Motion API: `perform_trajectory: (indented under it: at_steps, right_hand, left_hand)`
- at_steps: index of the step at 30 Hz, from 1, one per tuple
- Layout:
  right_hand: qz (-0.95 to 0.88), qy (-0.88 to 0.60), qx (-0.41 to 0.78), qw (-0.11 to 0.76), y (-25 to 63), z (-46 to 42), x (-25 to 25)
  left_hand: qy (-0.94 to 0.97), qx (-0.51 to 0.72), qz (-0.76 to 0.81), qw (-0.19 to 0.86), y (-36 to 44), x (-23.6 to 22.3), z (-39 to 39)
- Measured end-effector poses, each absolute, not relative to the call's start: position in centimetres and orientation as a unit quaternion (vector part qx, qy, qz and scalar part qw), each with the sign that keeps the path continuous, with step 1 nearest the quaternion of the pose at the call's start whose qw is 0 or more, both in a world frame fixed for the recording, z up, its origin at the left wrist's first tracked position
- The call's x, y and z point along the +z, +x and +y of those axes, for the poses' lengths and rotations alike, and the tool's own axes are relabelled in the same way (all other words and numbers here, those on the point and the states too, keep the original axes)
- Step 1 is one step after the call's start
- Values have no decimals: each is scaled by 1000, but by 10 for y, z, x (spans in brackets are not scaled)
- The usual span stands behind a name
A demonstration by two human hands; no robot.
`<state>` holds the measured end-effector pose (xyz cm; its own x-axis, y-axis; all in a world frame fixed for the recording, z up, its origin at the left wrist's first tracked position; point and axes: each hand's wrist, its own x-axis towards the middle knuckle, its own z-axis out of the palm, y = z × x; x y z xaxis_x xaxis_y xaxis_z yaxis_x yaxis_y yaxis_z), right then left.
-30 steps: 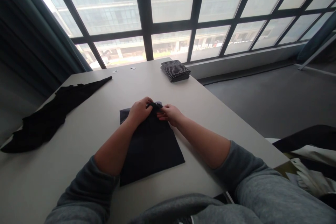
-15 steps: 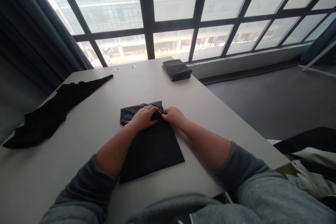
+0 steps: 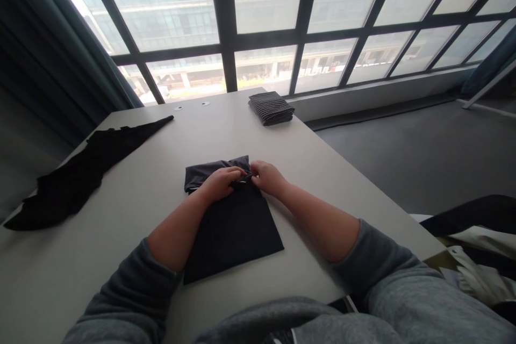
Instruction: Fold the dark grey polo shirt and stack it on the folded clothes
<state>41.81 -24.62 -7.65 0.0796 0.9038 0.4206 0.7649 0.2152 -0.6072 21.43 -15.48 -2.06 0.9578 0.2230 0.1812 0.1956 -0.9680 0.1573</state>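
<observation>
A dark navy folded garment (image 3: 236, 231) lies flat on the white table (image 3: 141, 193) before me, its far end turned over to show a greyer side. My left hand (image 3: 221, 183) rests across the fold with its fingers closed on the cloth. At the fold's right corner, my right hand (image 3: 268, 177) pinches the fabric between thumb and fingers. The two hands nearly meet there, and the cloth between them is bunched. What lies under my left palm is hidden.
A folded striped cloth (image 3: 272, 108) sits at the table's far right edge. Spread along the left side is a black garment (image 3: 80, 172). Several fabrics (image 3: 479, 263) are heaped low at the right. Windows and a curtain (image 3: 52, 27) stand behind the table.
My right hand has shifted slightly up at the fold's corner, and my left fingers have moved a little on the cloth. The garment stays in place.
</observation>
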Motion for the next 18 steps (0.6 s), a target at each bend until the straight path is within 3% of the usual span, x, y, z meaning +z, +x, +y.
perform_trajectory:
  at_steps: [14,18]
  right_hand:
    - [-656,-660,130,343,422,-260,-76]
    - [-697,-641,117,299,424,-269,-75]
  left_hand:
    - [988,52,66,128,212,-27,-151]
    - [970,80,122,197,215,-28,-152]
